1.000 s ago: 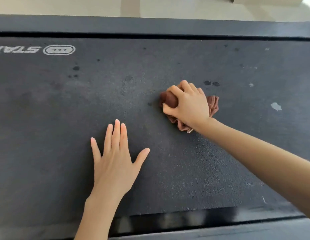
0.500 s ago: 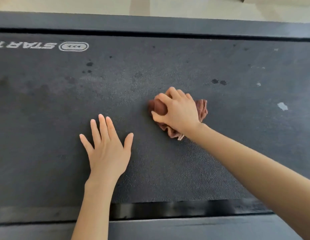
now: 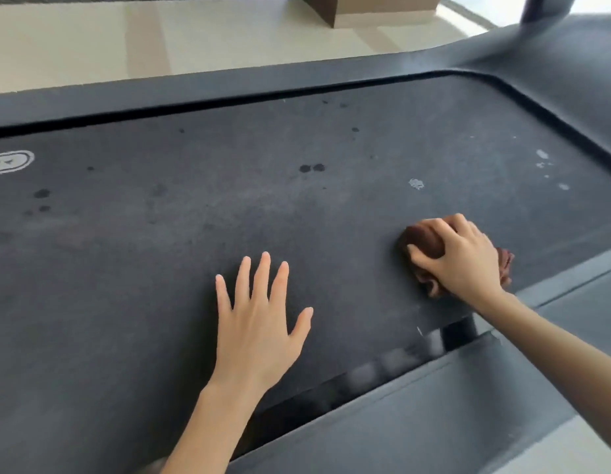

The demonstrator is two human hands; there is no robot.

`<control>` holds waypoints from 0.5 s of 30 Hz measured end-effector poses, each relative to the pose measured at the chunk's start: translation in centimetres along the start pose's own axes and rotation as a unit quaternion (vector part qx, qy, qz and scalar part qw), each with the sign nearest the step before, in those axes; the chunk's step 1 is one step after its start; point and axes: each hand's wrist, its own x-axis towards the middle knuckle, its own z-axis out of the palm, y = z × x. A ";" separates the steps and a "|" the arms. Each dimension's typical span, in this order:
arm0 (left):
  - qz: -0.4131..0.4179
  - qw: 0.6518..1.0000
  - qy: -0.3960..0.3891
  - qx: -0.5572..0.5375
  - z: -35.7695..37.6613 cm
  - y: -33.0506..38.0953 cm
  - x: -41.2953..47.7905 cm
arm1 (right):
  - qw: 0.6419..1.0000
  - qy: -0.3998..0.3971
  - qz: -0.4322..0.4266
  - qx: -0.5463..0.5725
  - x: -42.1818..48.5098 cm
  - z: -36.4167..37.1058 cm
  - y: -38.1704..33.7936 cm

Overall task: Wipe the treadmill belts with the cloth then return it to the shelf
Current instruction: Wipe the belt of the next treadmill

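Right hand (image 3: 463, 258) curls round the bunched brown cloth (image 3: 425, 242), pressing it on the belt (image 3: 160, 268); left hand (image 3: 259, 323) lies flat, fingers spread.

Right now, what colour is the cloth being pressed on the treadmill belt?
Reddish brown. The cloth shows best in the head view, bunched under the right hand.

Strong daylight is admitted from 1 o'clock, where the frame (image 3: 553, 63) is glazed with glare and the floor (image 3: 92, 39) is washed pale. The treadmill belt (image 3: 160, 268) edge is motion-blurred at 5 o'clock, and straight lines are bowed.
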 end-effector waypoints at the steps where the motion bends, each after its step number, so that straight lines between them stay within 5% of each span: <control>1: 0.032 0.999 0.006 0.006 0.3 1.0 0.5 | 0.998 0.001 0.058 -0.015 0.5 -0.7 2.9; 4: 0.088 0.996 0.008 0.005 1.0 4.5 2.5 | 0.979 0.006 0.200 -0.045 1.5 -2.1 8.2; 7: 0.089 0.996 -0.004 0.014 1.8 7.1 4.9 | 0.966 0.011 0.250 -0.069 1.3 -1.9 7.5; 15: 0.099 0.994 0.035 0.006 3.4 7.9 5.9 | 0.999 -0.006 -0.032 -0.027 -5.7 -1.3 -1.8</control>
